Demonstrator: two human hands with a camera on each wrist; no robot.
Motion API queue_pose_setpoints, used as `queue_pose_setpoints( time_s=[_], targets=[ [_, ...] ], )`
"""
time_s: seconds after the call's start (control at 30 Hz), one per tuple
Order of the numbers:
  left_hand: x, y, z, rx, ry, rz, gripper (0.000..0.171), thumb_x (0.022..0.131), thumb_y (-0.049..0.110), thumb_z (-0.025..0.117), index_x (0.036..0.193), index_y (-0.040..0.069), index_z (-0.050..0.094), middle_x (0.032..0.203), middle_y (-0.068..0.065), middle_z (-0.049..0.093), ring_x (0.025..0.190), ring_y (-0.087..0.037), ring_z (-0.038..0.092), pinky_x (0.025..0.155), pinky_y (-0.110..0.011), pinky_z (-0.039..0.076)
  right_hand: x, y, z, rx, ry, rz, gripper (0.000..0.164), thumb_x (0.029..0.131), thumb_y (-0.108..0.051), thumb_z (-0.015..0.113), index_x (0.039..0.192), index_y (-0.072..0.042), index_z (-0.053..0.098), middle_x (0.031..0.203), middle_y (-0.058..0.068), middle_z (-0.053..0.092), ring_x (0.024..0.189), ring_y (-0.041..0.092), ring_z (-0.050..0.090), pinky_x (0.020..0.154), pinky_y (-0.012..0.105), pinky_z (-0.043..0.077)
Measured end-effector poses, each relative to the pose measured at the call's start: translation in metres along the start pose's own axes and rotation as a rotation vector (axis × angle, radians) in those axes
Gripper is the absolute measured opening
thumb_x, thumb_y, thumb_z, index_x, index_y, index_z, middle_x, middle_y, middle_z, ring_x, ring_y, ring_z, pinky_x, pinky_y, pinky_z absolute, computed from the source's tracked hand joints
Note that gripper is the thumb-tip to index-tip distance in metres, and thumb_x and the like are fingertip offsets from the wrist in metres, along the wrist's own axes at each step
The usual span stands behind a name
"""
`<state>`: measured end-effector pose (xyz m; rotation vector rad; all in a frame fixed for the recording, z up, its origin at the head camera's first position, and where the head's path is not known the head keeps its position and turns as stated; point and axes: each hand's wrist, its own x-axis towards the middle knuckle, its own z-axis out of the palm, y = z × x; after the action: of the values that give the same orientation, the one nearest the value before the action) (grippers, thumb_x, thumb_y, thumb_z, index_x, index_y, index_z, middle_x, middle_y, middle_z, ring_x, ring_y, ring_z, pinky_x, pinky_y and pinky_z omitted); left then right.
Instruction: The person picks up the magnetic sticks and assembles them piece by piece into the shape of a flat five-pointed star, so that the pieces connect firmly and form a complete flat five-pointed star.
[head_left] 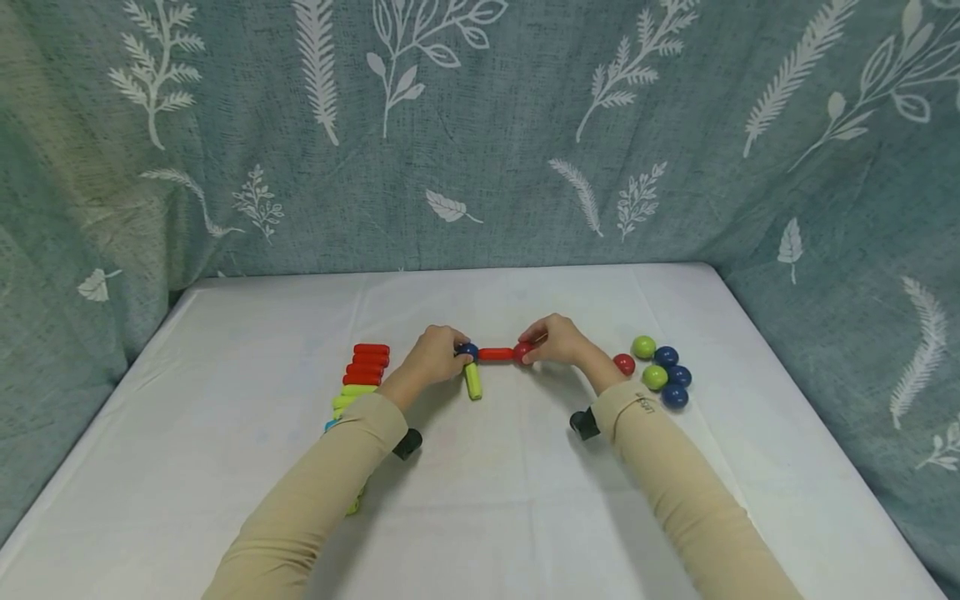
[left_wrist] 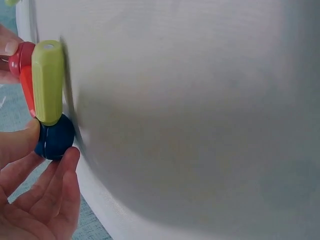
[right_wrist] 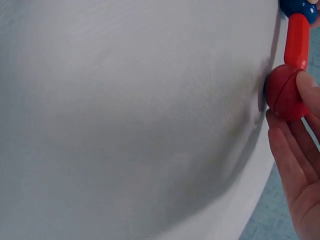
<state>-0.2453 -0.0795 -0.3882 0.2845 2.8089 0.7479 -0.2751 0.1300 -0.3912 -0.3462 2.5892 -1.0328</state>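
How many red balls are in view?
2: one red ball pinched by the right hand, another red ball on the table, left of the green balls. The sleeves may hide more.

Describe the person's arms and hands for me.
The left sleeve and right sleeve are long, beige and creased; the right cuff bears small dark marks. A black left wrist camera and matching right wrist camera jut out near the wrists. The left hand and right hand wear no gloves.

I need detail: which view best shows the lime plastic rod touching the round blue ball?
Left wrist: the lime rod appears large and unobstructed. The head view shows it smaller; the right wrist view doesn't show it.
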Motion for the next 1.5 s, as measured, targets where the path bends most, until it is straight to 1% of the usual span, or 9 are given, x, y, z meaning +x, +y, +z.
queue_pose_setpoints(
  time_s=[0.33, 0.57, 0.7, 0.8, 0.93, 1.03, 1.17, 1.37, 1.5],
  targets=[
    [-0.001, -0.001, -0.003, -0.009, -0.005, -0.012, 0.036, 0.086, 0.016, 0.064, 0.118, 0.000, 0.060, 0.107, -0.015, 0.060, 0.085, -0.022, 0.052, 0.076, -0.028, 0.050, -0.001, 0.001, 0.001, 0.025, -0.001, -0.002, 0.034, 0.079, -0.005, 0.069, 0.112, 0.001, 0.062, 0.112, 0.015, 0.061, 0.103, 0.027, 0.057, 0.085, 0.034, 0.047],
    [0.000, -0.001, -0.002, 0.014, 0.003, 0.011, 0.035, 0.085, 0.016, 0.065, 0.115, -0.002, 0.061, 0.114, -0.014, 0.059, 0.096, -0.023, 0.051, 0.087, -0.034, 0.046, -0.003, 0.005, 0.001, 0.024, 0.012, -0.026, 0.035, 0.080, -0.008, 0.069, 0.113, 0.001, 0.062, 0.113, 0.016, 0.061, 0.102, 0.027, 0.058, 0.085, 0.034, 0.047],
    [-0.002, 0.000, -0.003, 0.037, 0.004, 0.023, 0.036, 0.085, 0.016, 0.065, 0.117, 0.001, 0.060, 0.112, -0.015, 0.060, 0.096, -0.024, 0.054, 0.085, -0.034, 0.047, -0.007, 0.006, -0.001, 0.020, 0.031, -0.060, 0.035, 0.080, -0.008, 0.069, 0.113, 0.002, 0.062, 0.112, 0.017, 0.061, 0.100, 0.028, 0.059, 0.084, 0.035, 0.048],
    [-0.003, -0.002, -0.003, 0.046, 0.005, 0.028, 0.034, 0.084, 0.017, 0.066, 0.115, 0.004, 0.062, 0.106, -0.014, 0.062, 0.091, -0.023, 0.055, 0.080, -0.032, 0.049, -0.010, 0.007, -0.003, 0.022, 0.038, -0.075, 0.035, 0.080, -0.008, 0.069, 0.112, 0.003, 0.062, 0.111, 0.018, 0.061, 0.097, 0.028, 0.060, 0.083, 0.035, 0.048],
    [-0.005, -0.003, -0.004, 0.057, 0.011, 0.043, 0.029, 0.082, 0.020, 0.069, 0.104, 0.002, 0.066, 0.097, -0.012, 0.064, 0.082, -0.020, 0.056, 0.072, -0.029, 0.049, -0.014, 0.007, -0.005, 0.019, 0.033, -0.077, 0.035, 0.080, -0.009, 0.069, 0.113, 0.001, 0.061, 0.111, 0.017, 0.061, 0.097, 0.027, 0.060, 0.083, 0.035, 0.049],
    [-0.008, -0.003, -0.005, 0.058, 0.007, 0.051, 0.027, 0.081, 0.020, 0.070, 0.099, 0.000, 0.067, 0.092, -0.010, 0.065, 0.079, -0.018, 0.055, 0.070, -0.028, 0.048, -0.016, 0.007, -0.005, 0.024, 0.023, -0.079, 0.035, 0.081, -0.009, 0.069, 0.114, 0.001, 0.061, 0.112, 0.016, 0.061, 0.097, 0.027, 0.061, 0.083, 0.035, 0.049],
    [-0.011, -0.003, -0.007, 0.050, -0.010, 0.034, 0.026, 0.080, 0.021, 0.071, 0.095, 0.001, 0.067, 0.086, -0.007, 0.063, 0.075, -0.018, 0.052, 0.068, -0.027, 0.047, -0.019, 0.008, -0.004, 0.033, 0.006, -0.096, 0.036, 0.081, -0.009, 0.069, 0.114, 0.001, 0.061, 0.111, 0.016, 0.062, 0.097, 0.026, 0.061, 0.083, 0.034, 0.049],
    [-0.015, -0.001, -0.008, 0.063, -0.036, 0.036, 0.023, 0.078, 0.024, 0.073, 0.084, 0.003, 0.065, 0.070, -0.004, 0.059, 0.066, -0.017, 0.050, 0.059, -0.024, 0.044, -0.022, 0.007, 0.000, 0.057, -0.032, -0.105, 0.036, 0.080, -0.010, 0.070, 0.113, 0.001, 0.061, 0.111, 0.014, 0.062, 0.097, 0.025, 0.061, 0.084, 0.034, 0.049],
    [-0.016, 0.001, -0.008, 0.068, -0.062, 0.029, 0.025, 0.077, 0.026, 0.073, 0.077, 0.004, 0.062, 0.065, -0.004, 0.056, 0.062, -0.016, 0.049, 0.054, -0.022, 0.041, -0.023, 0.006, 0.005, 0.065, -0.078, -0.111, 0.034, 0.080, -0.011, 0.071, 0.111, 0.000, 0.063, 0.110, 0.013, 0.063, 0.098, 0.025, 0.061, 0.083, 0.034, 0.049]
  ],
)
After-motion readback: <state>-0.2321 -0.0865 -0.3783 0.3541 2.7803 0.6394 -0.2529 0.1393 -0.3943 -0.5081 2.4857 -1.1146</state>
